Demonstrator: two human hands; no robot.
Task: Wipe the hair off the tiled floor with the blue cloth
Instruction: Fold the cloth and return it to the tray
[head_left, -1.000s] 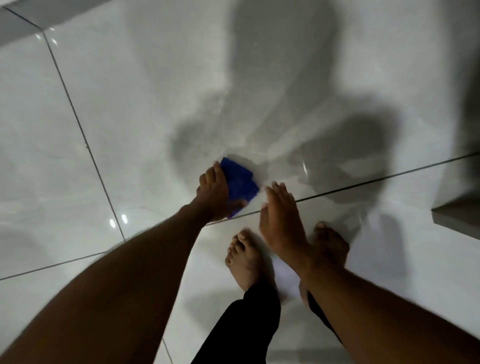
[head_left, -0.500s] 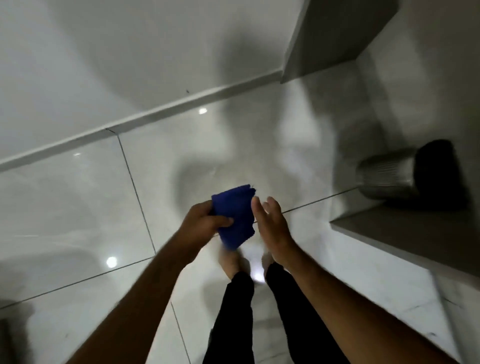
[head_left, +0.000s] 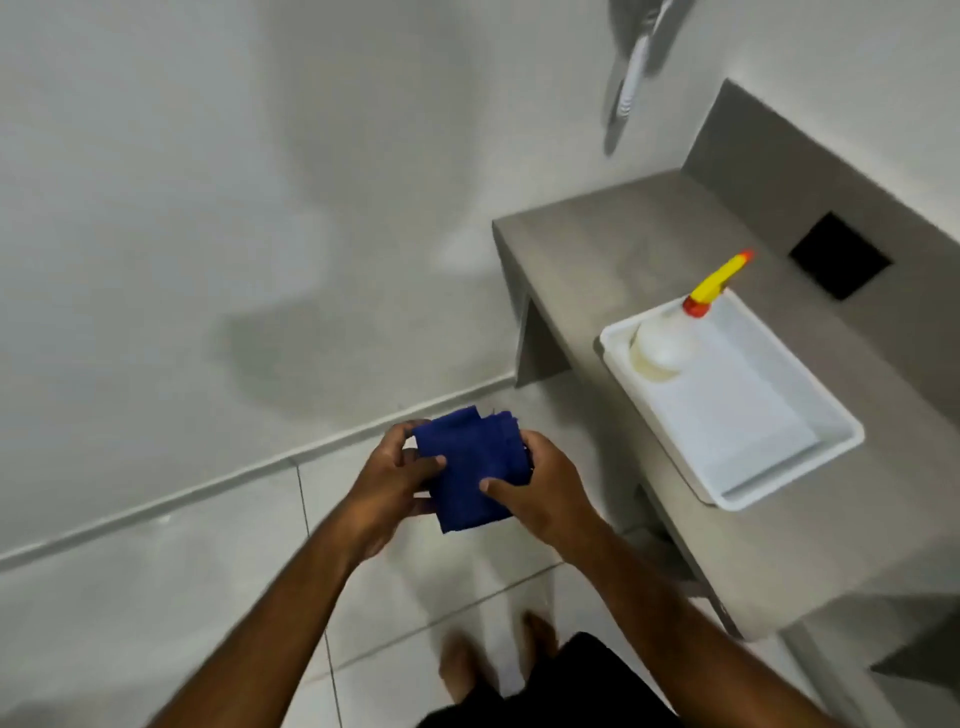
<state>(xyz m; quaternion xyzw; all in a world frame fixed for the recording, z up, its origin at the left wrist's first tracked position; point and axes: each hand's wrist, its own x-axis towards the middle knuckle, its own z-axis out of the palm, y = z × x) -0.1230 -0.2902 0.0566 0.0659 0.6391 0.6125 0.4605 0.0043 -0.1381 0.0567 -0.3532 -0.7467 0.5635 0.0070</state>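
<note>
**Operator:** Since half a second ago my view has swung up from the floor, and the right hand (head_left: 545, 493), which hung flat beside the blue cloth (head_left: 470, 470), has come onto it. Now both hands hold it in the air above the tiled floor (head_left: 156, 597).

**Observer:** How do the hands sit?

**Operator:** Left hand (head_left: 387, 488) is curled round the cloth's 9 o'clock edge, thumb across the front. Right hand is curled round the 3 o'clock edge, thumb pressed on the face. The cloth is folded into a thick pad between them.

**Observer:** What is nearest you?

**Operator:** At 6 o'clock, two bare feet (head_left: 457, 670) on the floor, blurred, with dark trousers (head_left: 582, 686) over them. I can make out no hair on the tiles at this blur.

**Observer:** And around?

**Operator:** At 3 o'clock, just beside the right forearm, one grey counter (head_left: 597, 244) runs out to 1 o'clock; its front edge closes off that side. One white tray (head_left: 826, 457) lies on it, with one spray bottle (head_left: 670, 340) in the tray's far corner, yellow nozzle pointing to 1 o'clock. Past the tray, one black square (head_left: 839, 255) is set in the upstand.

**Observer:** Open room?

**Operator:** From 7 to 10 o'clock the floor runs bare to the skirting (head_left: 208, 488), then the wall (head_left: 156, 208). At 12 o'clock, high on the wall, one pale fitting (head_left: 631, 73), too blurred to name.
</note>
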